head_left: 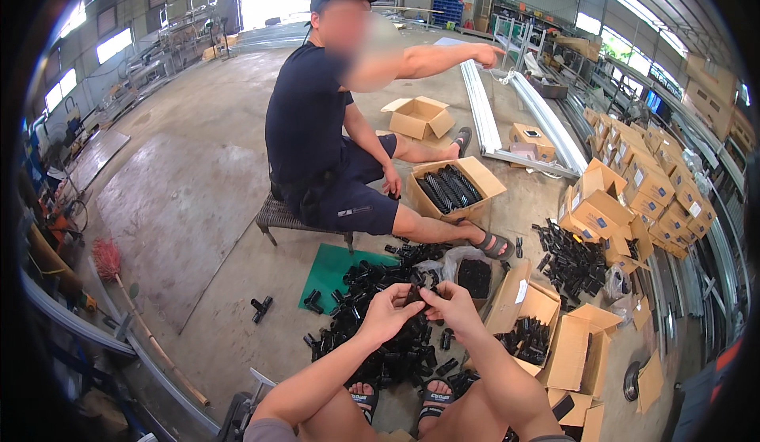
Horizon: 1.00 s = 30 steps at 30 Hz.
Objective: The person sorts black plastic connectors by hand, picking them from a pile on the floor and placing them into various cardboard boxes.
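Both my hands are raised in front of me over a heap of black plastic pipe fittings (372,315). Between them is a small black fitting (417,293), partly covered by my fingers. My left hand (388,311) pinches it from one side. The fingers of my right hand (451,303) close on its other side, touching the left fingertips. Its exact shape is hidden by the fingers. Just beyond my right hand, a clear plastic bag (455,261) stands around a box of small black parts (475,277).
A person (309,117) sits on a woven stool (285,216), one arm stretched right. Near them stands a carton (483,169) of black ribbed parts. Open cartons (546,307) lie to my right, with stacked cartons (649,180) behind. A broom (142,307) lies left.
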Available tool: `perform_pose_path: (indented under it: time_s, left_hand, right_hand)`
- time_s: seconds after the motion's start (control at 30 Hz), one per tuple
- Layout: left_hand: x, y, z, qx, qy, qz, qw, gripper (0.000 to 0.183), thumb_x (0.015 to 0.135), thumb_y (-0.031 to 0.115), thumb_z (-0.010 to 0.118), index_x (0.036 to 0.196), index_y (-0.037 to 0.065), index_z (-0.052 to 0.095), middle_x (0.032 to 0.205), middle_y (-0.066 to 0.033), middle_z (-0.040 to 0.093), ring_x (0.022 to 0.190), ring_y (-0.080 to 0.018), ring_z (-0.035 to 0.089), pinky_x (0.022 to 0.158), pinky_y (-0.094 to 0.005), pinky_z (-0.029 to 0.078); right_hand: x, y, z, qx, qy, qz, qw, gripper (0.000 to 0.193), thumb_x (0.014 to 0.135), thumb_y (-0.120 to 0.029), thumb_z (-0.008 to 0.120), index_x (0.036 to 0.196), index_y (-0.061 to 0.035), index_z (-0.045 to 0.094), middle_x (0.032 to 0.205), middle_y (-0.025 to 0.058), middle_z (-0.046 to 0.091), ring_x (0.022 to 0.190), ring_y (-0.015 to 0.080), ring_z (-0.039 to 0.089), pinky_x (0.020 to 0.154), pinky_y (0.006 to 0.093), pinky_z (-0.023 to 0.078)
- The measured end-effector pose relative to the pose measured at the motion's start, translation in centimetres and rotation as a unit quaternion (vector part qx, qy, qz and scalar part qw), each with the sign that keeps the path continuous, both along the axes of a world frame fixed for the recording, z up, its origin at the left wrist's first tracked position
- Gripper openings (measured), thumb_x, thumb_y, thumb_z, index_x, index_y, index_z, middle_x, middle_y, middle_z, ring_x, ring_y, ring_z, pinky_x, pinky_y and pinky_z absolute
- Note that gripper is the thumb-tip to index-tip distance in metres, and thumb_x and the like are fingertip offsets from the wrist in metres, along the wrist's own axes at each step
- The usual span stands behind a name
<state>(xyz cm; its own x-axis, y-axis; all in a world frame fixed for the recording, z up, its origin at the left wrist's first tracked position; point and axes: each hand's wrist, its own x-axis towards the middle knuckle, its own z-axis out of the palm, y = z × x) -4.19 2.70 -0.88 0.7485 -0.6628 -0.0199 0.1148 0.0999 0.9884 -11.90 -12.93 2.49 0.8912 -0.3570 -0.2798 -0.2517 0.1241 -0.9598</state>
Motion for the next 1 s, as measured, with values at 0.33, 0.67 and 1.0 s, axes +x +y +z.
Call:
perform_pose_path:
  time_s: [0.33, 0.67, 1.0]
  left_hand:
    - [-0.6, 2.0, 1.9, -0.001, 0.027, -0.034, 0.999, 0.039, 0.089, -0.002, 0.069, 0.127, -0.002, 0.059, 0.113, -0.0083, 0.070, 0.102, -0.0127, 0.065, 0.091, -0.0280, 0.052]
    - [-0.7, 1.9, 2.8, -0.015, 0.001, -0.091, 0.996, 0.049, 0.087, -0.004, 0.073, 0.132, -0.004, 0.054, 0.123, -0.0130, 0.066, 0.112, -0.0163, 0.064, 0.098, -0.0322, 0.052]
    - [-1.8, 1.3, 4.6, -0.050, -0.027, -0.070, 0.996, 0.054, 0.087, -0.003, 0.073, 0.136, -0.005, 0.051, 0.127, -0.0150, 0.065, 0.115, -0.0179, 0.063, 0.100, -0.0334, 0.052]
  right_hand:
    - [-1.6, -0.1, 2.4, 0.083, -0.052, 0.097, 0.990, 0.038, 0.097, -0.009, 0.062, 0.132, 0.0011, 0.052, 0.101, 0.0091, 0.060, 0.086, 0.0152, 0.068, 0.075, 0.0276, 0.059]
    - [-1.9, -0.4, 2.1, -0.067, -0.156, 0.070, 0.983, 0.042, 0.087, -0.004, 0.074, 0.125, 0.0024, 0.058, 0.105, 0.0063, 0.067, 0.097, 0.0132, 0.066, 0.085, 0.0260, 0.053]
    - [-3.0, 0.5, 3.9, -0.052, -0.221, 0.019, 0.974, 0.039, 0.090, -0.002, 0.071, 0.127, 0.0006, 0.060, 0.110, 0.0088, 0.068, 0.102, 0.0144, 0.065, 0.091, 0.0288, 0.052]
